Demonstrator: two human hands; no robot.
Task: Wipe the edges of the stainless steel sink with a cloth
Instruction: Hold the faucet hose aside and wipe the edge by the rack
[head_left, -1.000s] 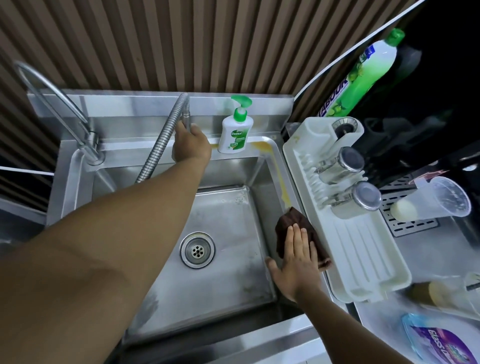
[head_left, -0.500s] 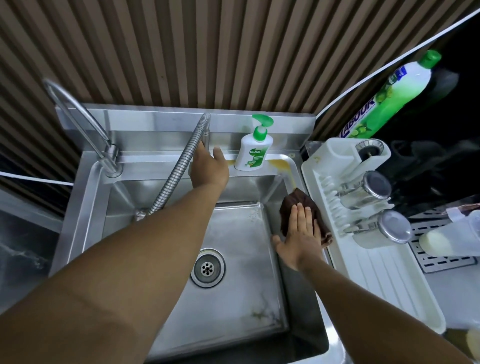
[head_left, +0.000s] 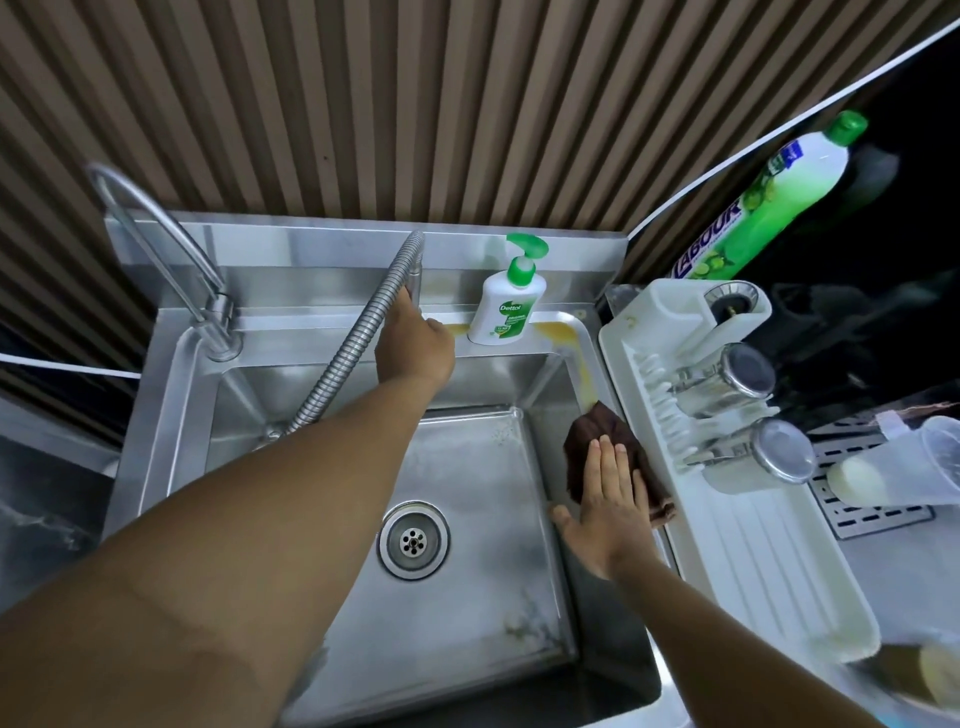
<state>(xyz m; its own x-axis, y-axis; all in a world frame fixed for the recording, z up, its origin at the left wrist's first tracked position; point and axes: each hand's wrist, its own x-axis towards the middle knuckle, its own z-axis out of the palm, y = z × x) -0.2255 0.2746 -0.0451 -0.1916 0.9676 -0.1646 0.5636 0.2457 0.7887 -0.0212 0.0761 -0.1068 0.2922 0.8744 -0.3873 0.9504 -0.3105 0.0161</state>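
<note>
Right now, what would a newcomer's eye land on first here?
The right hand pressing a dark brown cloth flat on the sink's right edge, just below a yellow stain. Then the left hand at the back ledge, beside the soap pump bottle.
</note>
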